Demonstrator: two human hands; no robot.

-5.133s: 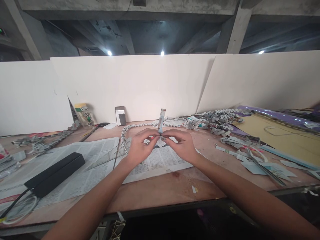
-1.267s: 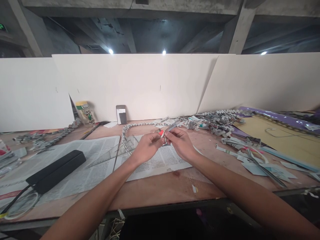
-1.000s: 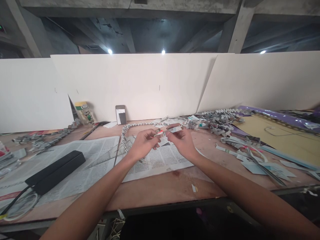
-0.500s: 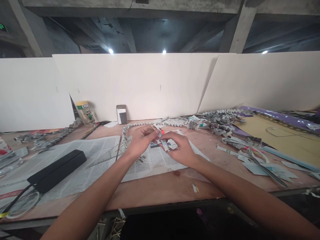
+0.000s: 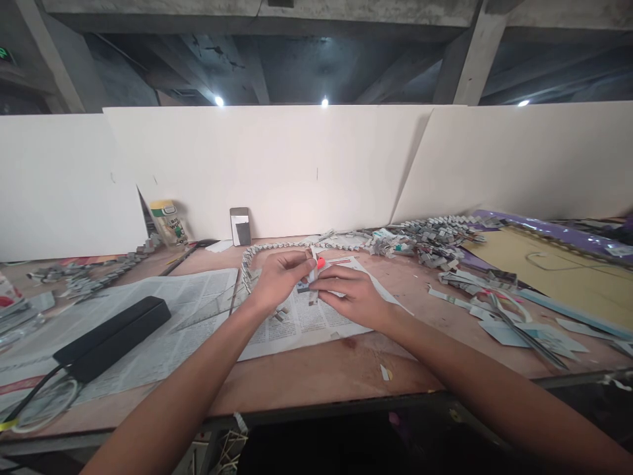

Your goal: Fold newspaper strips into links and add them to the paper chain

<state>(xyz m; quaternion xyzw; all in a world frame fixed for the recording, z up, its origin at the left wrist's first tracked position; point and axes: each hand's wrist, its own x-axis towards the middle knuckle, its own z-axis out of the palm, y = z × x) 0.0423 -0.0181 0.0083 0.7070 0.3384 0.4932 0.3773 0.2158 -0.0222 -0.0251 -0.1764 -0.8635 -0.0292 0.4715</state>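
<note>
Above the newspaper (image 5: 277, 336), a narrow folded paper strip (image 5: 313, 298) stands nearly upright between my two hands. My left hand (image 5: 281, 280) pinches its upper part between thumb and fingers. From the other side, my right hand (image 5: 351, 293) is closed on the strip's lower part, fingertips at its edge. A small red spot (image 5: 321, 262) shows just behind the strip; I cannot make out what it belongs to. A long chain of folded paper links (image 5: 246, 264) curves behind and left of my left hand, partly hidden by it.
A black box-shaped case with a cable (image 5: 116, 336) lies at left, a clear ruler (image 5: 208, 309) beside it. A phone (image 5: 240, 227) and a yellow-lidded bottle (image 5: 168, 223) stand against white boards (image 5: 277, 171). Paper links (image 5: 435, 241), scissors (image 5: 527, 333) and scraps lie at right.
The strip has turned from slanting to nearly upright. My right hand's fingers have shifted slightly left and straightened along it. My left hand has hardly moved.
</note>
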